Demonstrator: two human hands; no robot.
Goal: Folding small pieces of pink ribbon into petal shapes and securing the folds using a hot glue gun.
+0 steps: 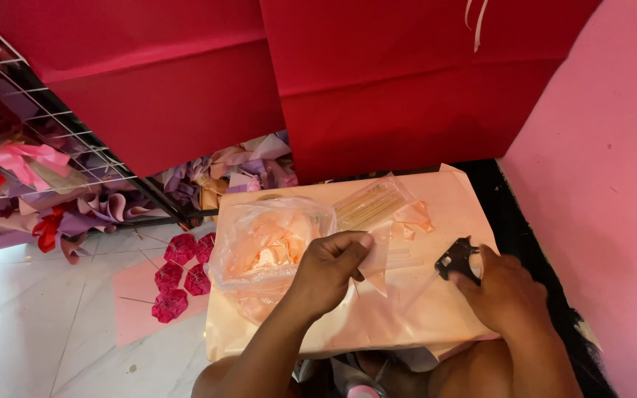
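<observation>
The left hand is closed in a pinch, thumb against fingers, on a small peach ribbon piece that hangs down to a point. It sits just beside a clear plastic bag stuffed with more peach ribbon pieces. The right hand rests knuckles up on the peach paper sheet covering the worktop, its fingers curled around a black glue gun whose body sticks out past the fingertips. A clear glue stick runs from the gun toward the left hand. Behind the ribbon piece lies a clear packet of thin sticks, with loose peach scraps next to it. On the white floor to the left, dark pink paper flowers lie on a pink sheet. Red paper sheets stand behind.
</observation>
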